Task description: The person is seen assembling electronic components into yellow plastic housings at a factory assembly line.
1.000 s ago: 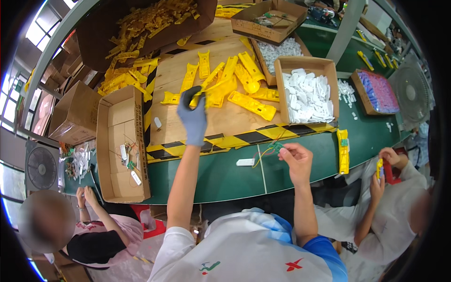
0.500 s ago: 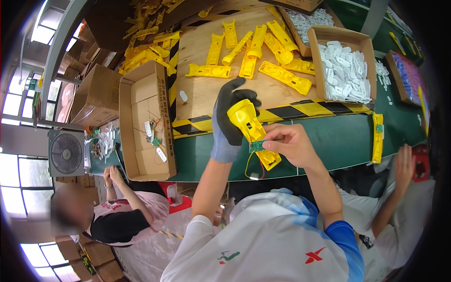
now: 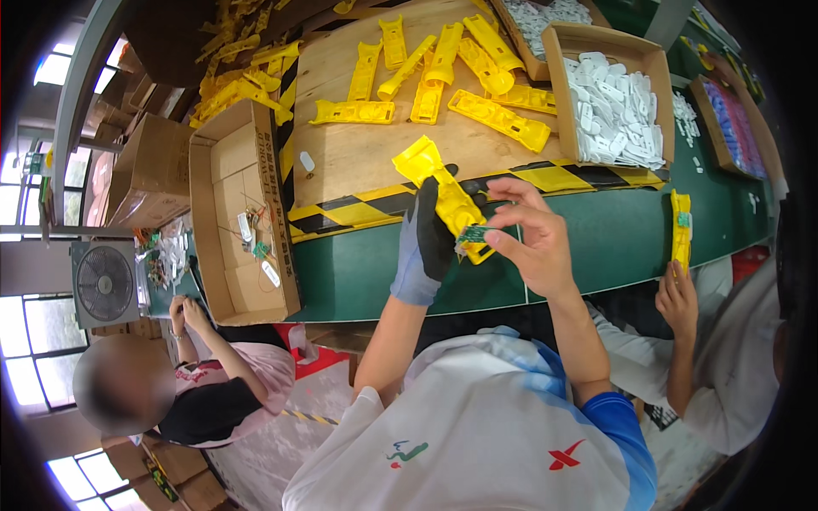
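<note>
My left hand (image 3: 424, 243), in a grey and black glove, is closed around a yellow plastic flashlight half-shell (image 3: 457, 207). The shell is tilted, its wide end up and to the left. Thumb and fingers of my bare right hand (image 3: 538, 247) are at a small green circuit board (image 3: 474, 233) by the shell's lower end. The board partly overlaps the shell; whether it sits inside cannot be made out. Several more yellow half-shells (image 3: 503, 121) lie on the wooden board (image 3: 341, 157) beyond my hands.
At the left stands an open cardboard box (image 3: 202, 221) with a few wired parts. A carton (image 3: 558, 94) of white plastic pieces stands at the back right. To the right, a co-worker's hand (image 3: 677, 298) touches a yellow shell (image 3: 681, 226). Another person sits at the left.
The yellow shell has turned, with its inner side now facing up more. My right fingers have spread more around the circuit board. At the right, the co-worker's hand has reached the shell there.
</note>
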Motion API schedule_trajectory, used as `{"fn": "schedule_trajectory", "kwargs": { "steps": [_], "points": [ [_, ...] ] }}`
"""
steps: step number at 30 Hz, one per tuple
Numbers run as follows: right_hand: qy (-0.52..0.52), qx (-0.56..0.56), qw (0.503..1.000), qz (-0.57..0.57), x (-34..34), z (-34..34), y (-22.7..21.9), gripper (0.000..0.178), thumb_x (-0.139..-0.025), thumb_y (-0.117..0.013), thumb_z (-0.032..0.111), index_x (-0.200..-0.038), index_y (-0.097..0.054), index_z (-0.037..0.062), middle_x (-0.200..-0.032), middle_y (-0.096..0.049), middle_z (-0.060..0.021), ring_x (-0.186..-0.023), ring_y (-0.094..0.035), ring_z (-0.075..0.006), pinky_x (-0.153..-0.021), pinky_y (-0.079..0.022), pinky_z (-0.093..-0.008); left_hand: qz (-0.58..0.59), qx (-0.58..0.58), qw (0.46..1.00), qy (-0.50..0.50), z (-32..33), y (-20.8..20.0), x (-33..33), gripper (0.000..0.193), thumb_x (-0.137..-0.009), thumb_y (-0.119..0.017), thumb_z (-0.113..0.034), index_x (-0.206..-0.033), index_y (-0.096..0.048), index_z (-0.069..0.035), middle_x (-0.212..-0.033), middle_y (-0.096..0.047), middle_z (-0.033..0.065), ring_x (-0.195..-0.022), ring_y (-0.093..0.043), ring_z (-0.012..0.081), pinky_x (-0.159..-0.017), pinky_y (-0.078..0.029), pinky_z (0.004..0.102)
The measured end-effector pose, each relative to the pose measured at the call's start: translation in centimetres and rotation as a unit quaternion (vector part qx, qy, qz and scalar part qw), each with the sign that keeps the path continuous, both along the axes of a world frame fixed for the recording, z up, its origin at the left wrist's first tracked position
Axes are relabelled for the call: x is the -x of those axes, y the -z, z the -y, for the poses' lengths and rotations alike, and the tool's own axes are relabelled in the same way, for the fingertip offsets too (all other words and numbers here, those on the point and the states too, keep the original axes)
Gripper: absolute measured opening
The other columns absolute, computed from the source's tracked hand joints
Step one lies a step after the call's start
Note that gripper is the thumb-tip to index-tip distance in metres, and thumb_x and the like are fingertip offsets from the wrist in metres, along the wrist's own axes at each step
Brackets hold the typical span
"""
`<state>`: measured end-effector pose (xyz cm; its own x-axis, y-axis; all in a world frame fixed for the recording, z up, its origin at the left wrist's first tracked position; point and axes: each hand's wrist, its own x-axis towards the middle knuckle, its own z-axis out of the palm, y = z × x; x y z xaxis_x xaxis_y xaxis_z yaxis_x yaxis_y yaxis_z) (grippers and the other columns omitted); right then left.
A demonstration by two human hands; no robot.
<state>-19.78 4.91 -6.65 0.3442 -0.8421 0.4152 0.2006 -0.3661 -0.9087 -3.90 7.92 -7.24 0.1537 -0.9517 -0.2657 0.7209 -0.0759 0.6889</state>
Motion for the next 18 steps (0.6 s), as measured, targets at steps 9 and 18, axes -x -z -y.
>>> {"fn": "schedule_trajectory", "kwargs": {
  "steps": [9, 18],
  "points": [
    [-0.237, -0.169, 0.956, 0.042, 2.6, 1.1, -2.2, 0.011, -0.079, -0.073, -0.002, -0.089, -0.069, -0.0031, -0.086, -0.068, -0.0093, -0.075, -0.063, -0.014, -0.069, -0.05, -0.0251, 0.093, -0.033, 0.995, 0.022, -0.9, -2.2, -0.4, 0.059, -0.099, -0.039, -0.056, -0.123, -0.052, -0.003, -0.088, -0.061, 0.0091, -0.074, -0.063, 0.0174, -0.069, -0.054, 0.032],
    [-0.116, -0.23, 0.965, -0.039, -0.3, 2.4, -0.8, 0.014, -0.085, -0.073, 0.007, -0.094, -0.069, -0.0026, -0.086, -0.069, -0.003, -0.077, -0.063, -0.0057, -0.071, -0.051, -0.0193, 0.187, -0.027, 0.982, 0.013, -1.0, -2.4, 0.4, 0.046, -0.102, -0.038, -0.05, -0.11, -0.055, -0.007, -0.089, -0.061, 0.0059, -0.074, -0.06, 0.0129, -0.066, -0.05, 0.0273]
  ]
}}
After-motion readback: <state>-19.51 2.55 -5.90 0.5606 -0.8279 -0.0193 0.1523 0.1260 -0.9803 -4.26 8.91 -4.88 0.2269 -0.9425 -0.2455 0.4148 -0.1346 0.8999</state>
